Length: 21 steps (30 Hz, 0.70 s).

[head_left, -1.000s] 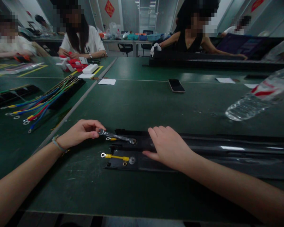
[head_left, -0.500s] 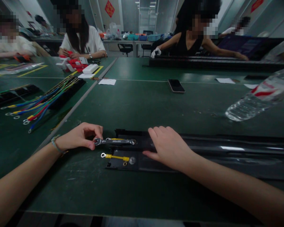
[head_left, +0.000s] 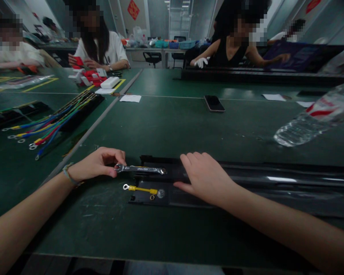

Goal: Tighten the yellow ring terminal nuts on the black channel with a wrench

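My left hand [head_left: 104, 163] pinches the open end of a combination wrench [head_left: 143, 169] between thumb and fingers. The wrench's ring end lies over a fastener on the far black panel [head_left: 175, 168]. Most of a yellow wire under the wrench is hidden. My right hand [head_left: 205, 177] lies over the black panels, fingers bent around the far one, its grip partly hidden. On the near black panel [head_left: 177, 196], a short yellow wire [head_left: 141, 189] with ring terminals runs to a bolt with a washer [head_left: 161, 193]. Beside it lies a small brass nut [head_left: 152, 197].
A water bottle [head_left: 306, 118] stands at the right, and a phone [head_left: 214, 103] lies farther back. Several coloured wires [head_left: 54, 124] with ring terminals lie at the left. Co-workers sit across the green table [head_left: 160, 122], one wearing a white glove [head_left: 201, 62].
The wrench handle has shifted slightly away from me with my left hand, covering more of the yellow wire beneath. My right hand stays in place. A co-worker's gloved hand has moved right.
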Each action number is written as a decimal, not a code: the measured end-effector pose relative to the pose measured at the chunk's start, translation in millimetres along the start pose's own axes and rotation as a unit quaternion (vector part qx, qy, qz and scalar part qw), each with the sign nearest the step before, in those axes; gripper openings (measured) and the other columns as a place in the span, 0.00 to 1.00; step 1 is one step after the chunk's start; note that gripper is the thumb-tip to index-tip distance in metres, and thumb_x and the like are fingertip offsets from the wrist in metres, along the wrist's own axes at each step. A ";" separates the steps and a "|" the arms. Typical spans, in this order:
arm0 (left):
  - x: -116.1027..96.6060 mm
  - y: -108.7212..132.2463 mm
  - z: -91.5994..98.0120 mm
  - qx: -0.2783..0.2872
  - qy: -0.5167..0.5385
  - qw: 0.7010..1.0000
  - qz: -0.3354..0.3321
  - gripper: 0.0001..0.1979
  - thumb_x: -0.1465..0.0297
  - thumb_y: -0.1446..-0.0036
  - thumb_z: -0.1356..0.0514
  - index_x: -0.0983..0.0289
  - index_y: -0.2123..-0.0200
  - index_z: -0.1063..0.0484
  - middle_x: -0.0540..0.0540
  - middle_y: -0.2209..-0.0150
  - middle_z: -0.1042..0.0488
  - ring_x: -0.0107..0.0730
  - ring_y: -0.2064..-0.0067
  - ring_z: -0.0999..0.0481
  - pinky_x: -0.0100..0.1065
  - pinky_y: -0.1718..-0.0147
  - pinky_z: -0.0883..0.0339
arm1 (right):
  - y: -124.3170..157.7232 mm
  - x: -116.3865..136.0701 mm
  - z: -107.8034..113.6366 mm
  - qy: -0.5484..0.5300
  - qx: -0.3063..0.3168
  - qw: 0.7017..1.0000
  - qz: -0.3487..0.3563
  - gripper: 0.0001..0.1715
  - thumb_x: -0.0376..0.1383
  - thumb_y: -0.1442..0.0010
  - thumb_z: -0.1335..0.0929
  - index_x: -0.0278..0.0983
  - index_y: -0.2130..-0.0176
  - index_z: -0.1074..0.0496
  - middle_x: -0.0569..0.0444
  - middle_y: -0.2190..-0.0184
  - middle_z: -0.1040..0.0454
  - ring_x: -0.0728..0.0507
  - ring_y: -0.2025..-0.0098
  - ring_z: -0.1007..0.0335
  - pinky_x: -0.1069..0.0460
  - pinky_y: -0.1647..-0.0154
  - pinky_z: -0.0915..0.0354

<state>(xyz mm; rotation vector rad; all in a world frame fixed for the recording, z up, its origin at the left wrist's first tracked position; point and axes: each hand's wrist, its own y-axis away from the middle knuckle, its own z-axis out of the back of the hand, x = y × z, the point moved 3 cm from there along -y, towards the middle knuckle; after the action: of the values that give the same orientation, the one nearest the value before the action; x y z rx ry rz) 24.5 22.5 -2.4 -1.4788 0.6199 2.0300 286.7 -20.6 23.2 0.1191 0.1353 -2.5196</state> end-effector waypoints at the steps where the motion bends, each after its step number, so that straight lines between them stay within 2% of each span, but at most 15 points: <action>1: 0.1 -0.3 1.0 -0.013 -0.003 1.000 -0.001 0.10 0.67 0.58 0.35 0.66 0.73 0.29 0.50 0.75 0.34 0.27 0.73 0.36 0.27 0.75 0.42 | -0.1 0.1 0.0 0.000 0.000 1.000 0.000 0.29 0.52 0.50 0.37 0.32 0.59 0.34 0.48 0.67 0.31 0.42 0.66 0.37 0.48 0.67 0.42; 4: 1.8 -1.2 4.9 -0.056 -0.017 0.998 0.000 0.06 0.73 0.57 0.38 0.67 0.71 0.29 0.50 0.74 0.33 0.26 0.72 0.35 0.26 0.74 0.42 | -0.3 0.3 0.3 -0.001 -0.006 1.000 -0.001 0.29 0.52 0.50 0.37 0.32 0.59 0.34 0.49 0.68 0.31 0.42 0.66 0.37 0.48 0.67 0.41; 7: 4.5 -2.3 7.1 -0.085 -0.027 0.996 0.013 0.08 0.76 0.56 0.41 0.67 0.68 0.29 0.49 0.74 0.33 0.25 0.73 0.36 0.26 0.74 0.42 | 0.0 0.3 0.7 -0.005 -0.008 1.000 -0.001 0.29 0.52 0.50 0.37 0.31 0.59 0.34 0.49 0.67 0.31 0.42 0.66 0.37 0.48 0.67 0.41; 21: 6.3 -5.2 6.5 -0.162 -0.001 0.984 0.077 0.11 0.72 0.55 0.40 0.69 0.65 0.29 0.49 0.79 0.32 0.24 0.75 0.35 0.27 0.74 0.43 | -0.2 -0.5 0.7 -0.008 -0.008 1.000 0.000 0.29 0.52 0.50 0.37 0.31 0.59 0.34 0.48 0.67 0.31 0.41 0.66 0.37 0.48 0.67 0.42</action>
<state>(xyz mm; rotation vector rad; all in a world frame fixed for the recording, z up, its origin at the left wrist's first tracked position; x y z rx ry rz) 21.9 31.6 -6.8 -1.6541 0.4279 2.3398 287.0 -20.2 23.9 0.0932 0.1486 -2.5177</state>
